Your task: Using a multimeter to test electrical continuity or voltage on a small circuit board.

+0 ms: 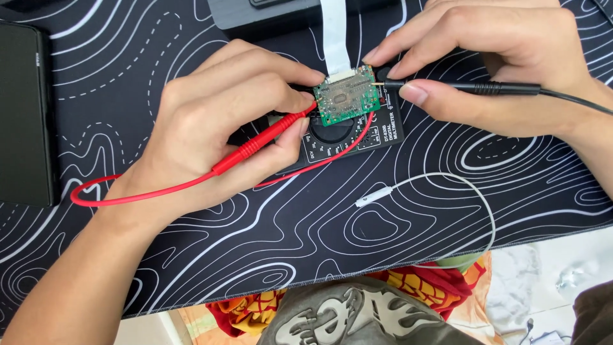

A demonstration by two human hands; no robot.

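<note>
Left hand (217,121) pinches red probe (268,135), right hand (498,57) grips black probe (466,87); circuit board (345,96) lies between.

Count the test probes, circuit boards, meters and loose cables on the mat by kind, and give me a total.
Test probes: 2, red probe, black probe
Green circuit board: 1
Black multimeter: 1
White cable: 1
Total: 5

Bare hands (211,121), no sleeves, rings or watch
</note>
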